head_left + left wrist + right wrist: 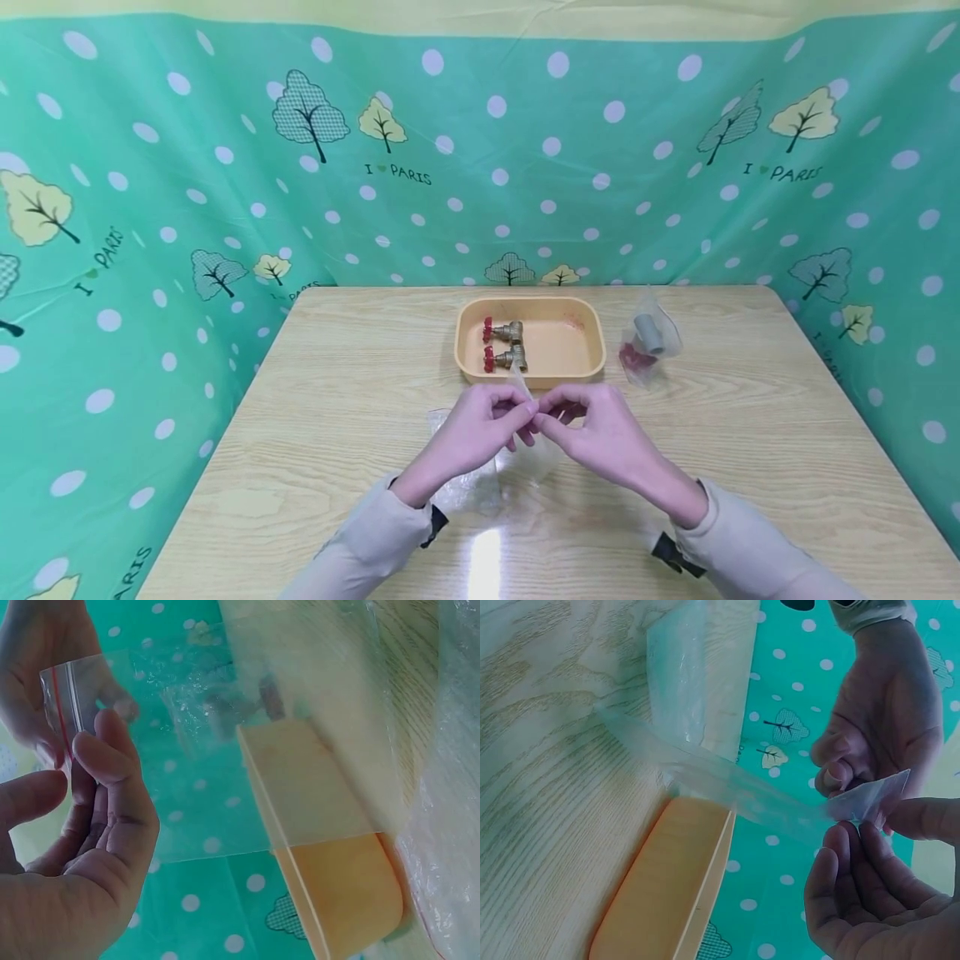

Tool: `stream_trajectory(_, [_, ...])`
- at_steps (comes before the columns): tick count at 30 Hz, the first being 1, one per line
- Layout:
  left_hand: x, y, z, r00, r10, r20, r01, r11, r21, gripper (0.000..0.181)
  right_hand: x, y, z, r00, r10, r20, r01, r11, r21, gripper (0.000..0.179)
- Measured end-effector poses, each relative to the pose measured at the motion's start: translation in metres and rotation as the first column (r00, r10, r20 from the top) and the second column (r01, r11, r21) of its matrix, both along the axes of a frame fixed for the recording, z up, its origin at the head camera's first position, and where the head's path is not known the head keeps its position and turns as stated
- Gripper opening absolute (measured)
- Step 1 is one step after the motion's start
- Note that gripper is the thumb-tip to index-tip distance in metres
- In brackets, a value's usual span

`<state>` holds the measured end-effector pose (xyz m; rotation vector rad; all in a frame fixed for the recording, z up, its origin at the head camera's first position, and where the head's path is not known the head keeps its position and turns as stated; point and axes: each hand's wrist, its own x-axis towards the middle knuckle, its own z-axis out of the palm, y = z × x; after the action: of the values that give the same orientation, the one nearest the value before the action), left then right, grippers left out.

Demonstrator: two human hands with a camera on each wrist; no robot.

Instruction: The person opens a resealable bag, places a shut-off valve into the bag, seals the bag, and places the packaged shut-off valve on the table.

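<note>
A clear zip bag (542, 463) hangs between my two hands, seen wide in the left wrist view and nearly edge-on in the right. My left hand (480, 423) pinches its zip end, where a red line (57, 705) runs along the seal. From the other side my right hand (600, 433) pinches the same end, fingertips close to the left thumb. Nothing shows inside the bag. Below my left hand, another clear bag (474, 492) lies flat on the table.
Behind my hands stands a peach tray (564, 377) with two brass valves (513, 332) with red handles at its left side. To its right lies a clear bag holding a grey pipe piece (648, 335) and something red (637, 357). A green dotted curtain (525, 200) surrounds the table.
</note>
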<state>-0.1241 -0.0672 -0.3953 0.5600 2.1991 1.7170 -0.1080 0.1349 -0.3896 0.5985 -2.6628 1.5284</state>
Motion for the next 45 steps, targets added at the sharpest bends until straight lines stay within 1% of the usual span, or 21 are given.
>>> stream_trajectory(8, [-0.0011,0.0009,-0.0009,1.000,-0.011,-0.015,0.011,1.000,-0.024,0.017,0.0001,0.0027,-0.0015,1.000,0.001,0.009,-0.001,1.000,-0.013,0.006])
stream_trajectory(13, [-0.0017,0.0009,-0.0026,0.999,-0.026,-0.029,0.025,0.999,-0.020,0.016,0.0001,0.0038,-0.0015,1.000,0.008,0.023,-0.008,1.000,-0.015,0.005])
stream_trajectory(20, [-0.0028,0.0009,-0.0066,0.999,-0.042,-0.031,0.042,0.999,-0.008,0.017,0.0006,0.0041,-0.0019,0.999,0.019,0.038,-0.018,0.999,-0.037,0.004])
stream_trajectory(24, [-0.0024,0.0007,-0.0063,0.998,-0.043,-0.052,0.042,0.999,-0.021,0.017,0.0006,0.0043,-0.0028,0.999,0.012,0.047,-0.010,0.999,-0.043,0.004])
stream_trajectory(26, [-0.0022,0.0005,-0.0059,0.997,-0.039,-0.062,0.038,0.999,-0.029,0.017,0.0006,0.0045,-0.0030,0.999,0.001,0.053,0.002,0.999,-0.046,0.002])
stream_trajectory(30, [-0.0018,0.0004,-0.0056,0.997,-0.031,-0.068,0.028,0.999,-0.034,0.017,0.0008,0.0056,-0.0029,0.996,-0.036,0.084,0.040,0.998,-0.041,0.005])
stream_trajectory(34, [-0.0015,0.0006,-0.0061,0.996,-0.034,-0.086,0.030,0.999,-0.040,0.016,-0.0007,0.0047,-0.0019,0.991,-0.075,0.112,0.077,0.997,-0.009,0.008])
stream_trajectory(37, [-0.0010,0.0011,-0.0075,0.993,-0.042,-0.109,0.037,0.998,-0.047,0.016,-0.0026,0.0034,-0.0015,0.991,-0.082,0.105,0.081,0.997,0.021,0.006])
stream_trajectory(40, [-0.0009,0.0024,-0.0088,0.992,-0.033,-0.124,0.025,0.998,-0.063,0.016,-0.0040,0.0024,-0.0017,0.993,-0.075,0.091,0.072,0.997,0.042,0.004])
stream_trajectory(45, [-0.0021,0.0045,-0.0082,0.991,0.015,-0.132,-0.029,0.994,-0.104,0.023,-0.0052,0.0013,-0.0019,0.996,-0.063,0.068,0.060,0.997,0.045,0.005])
